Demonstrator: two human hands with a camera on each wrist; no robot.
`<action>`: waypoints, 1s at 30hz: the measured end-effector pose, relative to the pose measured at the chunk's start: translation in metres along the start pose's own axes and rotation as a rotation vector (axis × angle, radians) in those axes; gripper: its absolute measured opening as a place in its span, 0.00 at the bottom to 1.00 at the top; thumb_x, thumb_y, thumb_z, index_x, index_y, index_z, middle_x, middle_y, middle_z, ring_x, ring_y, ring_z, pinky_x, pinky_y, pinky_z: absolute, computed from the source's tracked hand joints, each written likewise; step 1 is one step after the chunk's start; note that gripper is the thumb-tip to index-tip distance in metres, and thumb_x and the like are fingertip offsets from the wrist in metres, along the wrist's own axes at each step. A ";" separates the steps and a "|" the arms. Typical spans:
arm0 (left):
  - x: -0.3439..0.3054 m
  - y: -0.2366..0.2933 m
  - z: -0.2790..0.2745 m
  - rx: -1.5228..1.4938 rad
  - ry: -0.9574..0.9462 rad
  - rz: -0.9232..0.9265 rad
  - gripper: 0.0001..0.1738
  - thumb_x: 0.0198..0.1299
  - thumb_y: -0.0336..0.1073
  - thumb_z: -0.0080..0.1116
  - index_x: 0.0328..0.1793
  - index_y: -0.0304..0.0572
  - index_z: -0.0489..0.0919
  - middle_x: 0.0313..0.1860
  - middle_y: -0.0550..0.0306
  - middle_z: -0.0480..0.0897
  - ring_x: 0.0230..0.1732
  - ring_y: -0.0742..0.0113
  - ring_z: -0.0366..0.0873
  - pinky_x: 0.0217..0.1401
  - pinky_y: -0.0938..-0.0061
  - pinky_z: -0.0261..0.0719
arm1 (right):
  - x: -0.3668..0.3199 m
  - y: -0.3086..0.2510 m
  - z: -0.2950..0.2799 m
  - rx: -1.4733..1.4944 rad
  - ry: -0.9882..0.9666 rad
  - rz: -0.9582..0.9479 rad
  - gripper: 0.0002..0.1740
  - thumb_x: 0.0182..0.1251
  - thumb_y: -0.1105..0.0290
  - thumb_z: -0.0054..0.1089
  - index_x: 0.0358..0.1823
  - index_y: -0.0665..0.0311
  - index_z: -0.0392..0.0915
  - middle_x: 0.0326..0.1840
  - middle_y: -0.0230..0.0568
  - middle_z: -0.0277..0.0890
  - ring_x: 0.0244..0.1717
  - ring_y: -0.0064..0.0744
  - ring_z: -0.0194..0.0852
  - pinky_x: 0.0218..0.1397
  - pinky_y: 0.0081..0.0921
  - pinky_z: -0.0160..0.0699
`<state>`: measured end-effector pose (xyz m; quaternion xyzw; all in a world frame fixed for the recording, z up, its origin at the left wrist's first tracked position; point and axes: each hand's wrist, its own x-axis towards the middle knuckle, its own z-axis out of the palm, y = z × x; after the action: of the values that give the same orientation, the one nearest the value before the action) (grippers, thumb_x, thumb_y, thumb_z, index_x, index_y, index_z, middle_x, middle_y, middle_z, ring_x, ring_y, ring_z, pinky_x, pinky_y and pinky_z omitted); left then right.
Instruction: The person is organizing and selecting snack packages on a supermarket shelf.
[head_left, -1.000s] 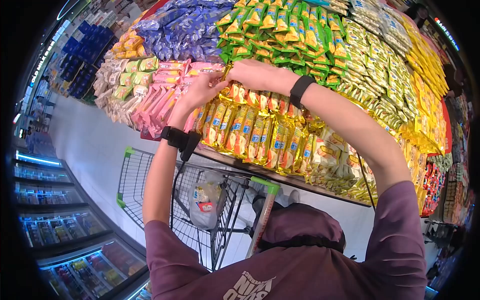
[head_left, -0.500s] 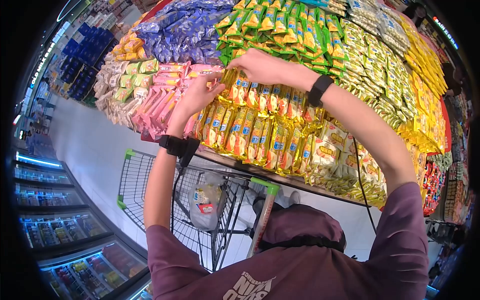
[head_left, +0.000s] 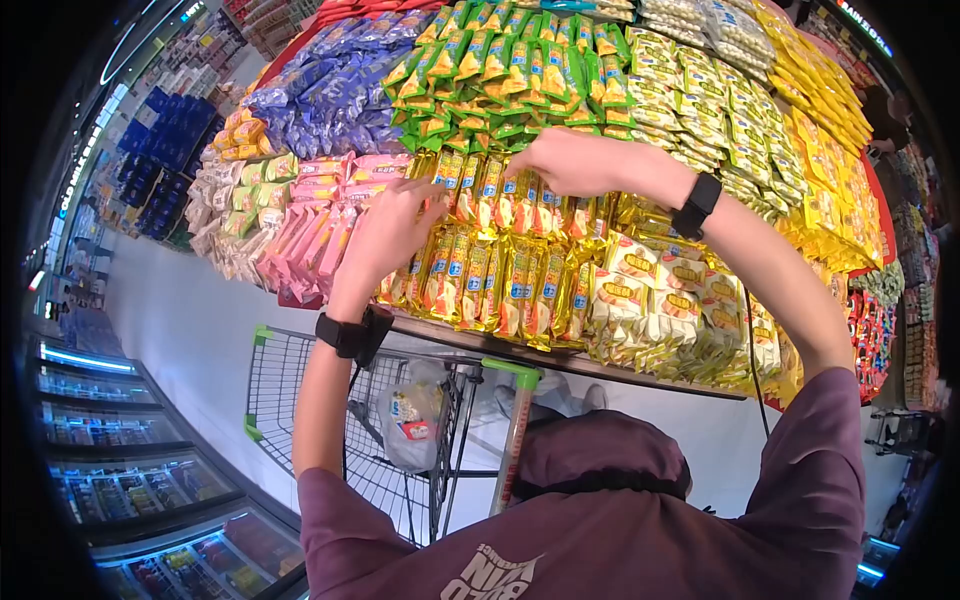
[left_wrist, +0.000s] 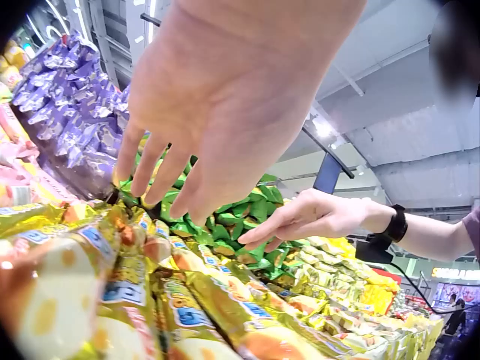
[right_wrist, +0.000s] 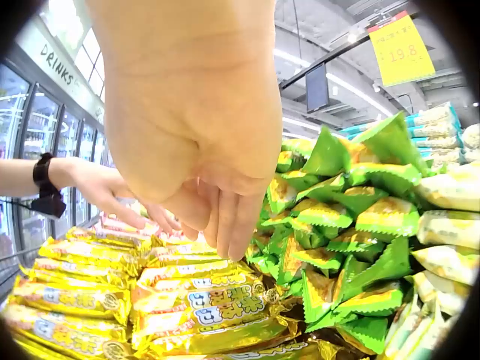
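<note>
Gold snack packets stand in two rows at the front of a heaped display. Over the left end of the back row is my left hand, fingers pointing down and loosely extended, fingertips at the packet tops in the left wrist view. My right hand reaches over the same row farther right, its fingers lowered to the gold packets. Neither hand shows a packet in its grip. Green packets are piled just behind the right hand, and pink packets lie left of the left hand.
Purple packets rise at the back left; white-and-yellow packets lie right of the gold rows. A wire shopping cart holding a plastic bag stands below the display edge. Glass-front coolers line the left side.
My right hand has moved right along the back gold row, away from my left hand. My left hand stays near the row's left end. The head view has shifted slightly.
</note>
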<state>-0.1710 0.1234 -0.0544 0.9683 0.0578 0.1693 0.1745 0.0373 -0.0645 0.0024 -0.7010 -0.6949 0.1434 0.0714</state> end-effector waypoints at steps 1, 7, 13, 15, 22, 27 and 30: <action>-0.003 0.015 -0.004 -0.003 -0.005 0.023 0.14 0.65 0.34 0.61 0.52 0.33 0.85 0.56 0.34 0.84 0.58 0.39 0.80 0.63 0.54 0.77 | -0.010 0.000 -0.001 -0.010 0.012 -0.015 0.29 0.58 0.84 0.46 0.61 0.67 0.79 0.35 0.61 0.81 0.38 0.58 0.81 0.45 0.48 0.78; -0.029 0.098 -0.009 -0.052 0.031 0.093 0.15 0.68 0.35 0.60 0.57 0.36 0.83 0.57 0.42 0.85 0.58 0.43 0.81 0.64 0.58 0.76 | -0.099 -0.003 -0.006 -0.262 -0.094 0.110 0.20 0.55 0.84 0.54 0.50 0.71 0.82 0.38 0.58 0.84 0.46 0.56 0.85 0.51 0.44 0.83; -0.091 0.208 -0.011 -0.316 -0.238 -0.156 0.11 0.67 0.35 0.61 0.48 0.34 0.86 0.43 0.43 0.87 0.47 0.46 0.85 0.54 0.61 0.80 | -0.204 -0.046 0.020 -0.020 0.269 -0.189 0.14 0.53 0.80 0.61 0.44 0.70 0.79 0.43 0.50 0.82 0.48 0.50 0.83 0.51 0.41 0.82; -0.114 0.224 0.000 -0.168 -0.400 -0.263 0.12 0.68 0.37 0.61 0.42 0.34 0.85 0.39 0.42 0.86 0.43 0.44 0.84 0.49 0.58 0.80 | -0.229 -0.061 0.046 -0.007 0.248 -0.248 0.15 0.53 0.79 0.61 0.45 0.68 0.78 0.46 0.47 0.80 0.52 0.46 0.81 0.53 0.39 0.81; -0.238 0.225 0.063 0.175 -0.586 -0.696 0.19 0.69 0.45 0.59 0.39 0.32 0.83 0.33 0.35 0.84 0.36 0.34 0.83 0.40 0.49 0.79 | -0.232 -0.111 0.168 0.323 -0.067 -0.402 0.26 0.59 0.78 0.57 0.62 0.72 0.72 0.69 0.56 0.67 0.73 0.49 0.65 0.73 0.44 0.67; -0.296 0.251 0.107 0.101 -0.538 -0.816 0.20 0.65 0.40 0.63 0.51 0.33 0.69 0.32 0.36 0.84 0.38 0.35 0.84 0.40 0.49 0.82 | -0.192 -0.141 0.272 0.305 0.039 -0.487 0.35 0.59 0.80 0.55 0.72 0.70 0.66 0.83 0.57 0.50 0.86 0.47 0.42 0.84 0.56 0.44; -0.310 0.255 0.123 0.196 -0.347 -0.732 0.19 0.61 0.35 0.67 0.47 0.33 0.69 0.30 0.39 0.84 0.34 0.37 0.84 0.36 0.50 0.82 | -0.183 -0.142 0.298 0.239 0.161 -0.519 0.37 0.57 0.81 0.56 0.73 0.68 0.64 0.83 0.53 0.51 0.86 0.46 0.41 0.86 0.58 0.37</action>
<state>-0.4049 -0.2062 -0.1674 0.9100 0.3838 -0.0758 0.1373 -0.1867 -0.2730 -0.2193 -0.4955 -0.8213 0.1451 0.2428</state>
